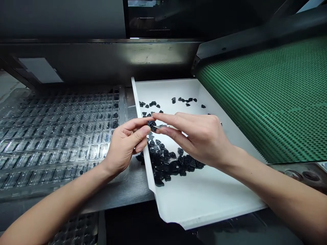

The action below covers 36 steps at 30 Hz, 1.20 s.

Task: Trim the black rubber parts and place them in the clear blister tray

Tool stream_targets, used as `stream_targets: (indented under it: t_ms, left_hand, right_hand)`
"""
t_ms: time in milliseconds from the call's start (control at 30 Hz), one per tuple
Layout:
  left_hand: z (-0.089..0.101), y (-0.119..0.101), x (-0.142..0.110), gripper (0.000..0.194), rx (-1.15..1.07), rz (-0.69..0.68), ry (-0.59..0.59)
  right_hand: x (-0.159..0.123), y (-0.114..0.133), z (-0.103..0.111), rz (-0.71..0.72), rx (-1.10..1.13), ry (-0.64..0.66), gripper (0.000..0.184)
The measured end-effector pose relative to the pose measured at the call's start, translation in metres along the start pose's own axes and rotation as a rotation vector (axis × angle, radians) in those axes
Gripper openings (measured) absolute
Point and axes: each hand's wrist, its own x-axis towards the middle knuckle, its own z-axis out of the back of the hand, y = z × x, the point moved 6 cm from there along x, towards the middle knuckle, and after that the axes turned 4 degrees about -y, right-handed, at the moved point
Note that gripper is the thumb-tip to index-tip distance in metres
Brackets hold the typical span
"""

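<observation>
Between thumb and index finger, my left hand (127, 141) pinches a small black plastic part (151, 126), round with a spoked opening. My right hand (201, 136) comes in from the other side, its index fingertip at the part's top edge. A thin, pale pointed blade (159, 127) shows between my right thumb and index finger, its tip against the part; its handle is hidden. Below both hands, a heap of similar black parts (173, 163) lies in a white tray (204, 197), with several more scattered toward its back.
Left of the tray, clear plastic trays with many pockets (58, 136) lie on a metal table (122, 194); black parts sit in the right-hand column. A green mesh conveyor belt (276, 95) slopes along the right side. A metal machine wall (102, 61) closes off the back.
</observation>
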Motion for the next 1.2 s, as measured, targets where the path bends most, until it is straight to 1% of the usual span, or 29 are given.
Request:
stream_targets:
  t_ms: [100,300,567,800,1100,1200]
  left_hand:
    - [0.0011,0.0006,-0.0006,0.024,0.017,0.009,-0.01]
    - [0.0007,-0.0007,-0.0007,0.025,0.004,0.002,-0.004]
    - [0.0002,-0.0037,-0.0013,0.024,0.015,-0.001,-0.004]
    - [-0.0015,-0.0049,-0.0004,0.027,0.002,-0.001,-0.004]
    - [-0.0003,-0.003,0.0001,0.023,-0.002,0.018,0.044]
    - [-0.0001,-0.0035,0.0002,0.022,0.004,0.018,0.048]
  right_hand:
    - [-0.0005,-0.0014,0.0,-0.02,0.024,0.016,0.032]
    - [0.0001,-0.0016,0.0,-0.017,0.088,0.007,0.032]
    - [0.0003,-0.0019,0.0001,-0.048,0.14,0.012,0.03]
    - [0.001,-0.0025,0.0012,-0.06,0.197,0.038,0.03]
    - [0.0026,-0.003,0.0027,-0.057,0.126,0.034,0.026]
    - [0.0034,-0.0026,0.0036,-0.06,0.168,0.032,0.024]
